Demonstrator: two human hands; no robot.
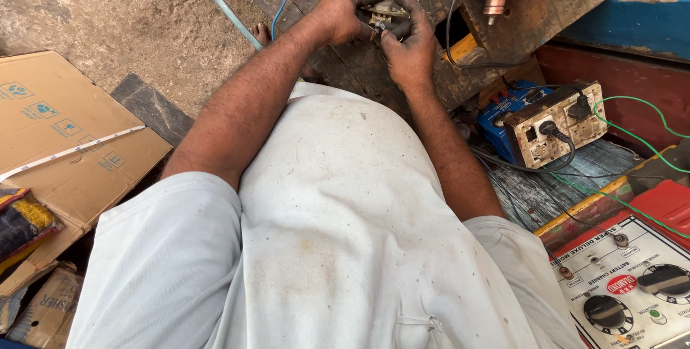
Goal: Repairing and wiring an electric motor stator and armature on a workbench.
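You are wearing a loose, short-sleeved, off-white cotton shirt. It is showing scattered dark specks and a faint yellowish stain across the front. The sleeves are ending above the elbows, leaving both forearms bare. Black grime is coating your left hand and your right hand. A bare foot is showing.

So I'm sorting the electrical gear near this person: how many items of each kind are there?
Small grimy metal part, held by left hand and right hand: 1
Dirty cream switchboard box with plugs: 1
Blue plastic box behind it: 1
Red-edged white charger panel with black knobs: 1
Total: 4
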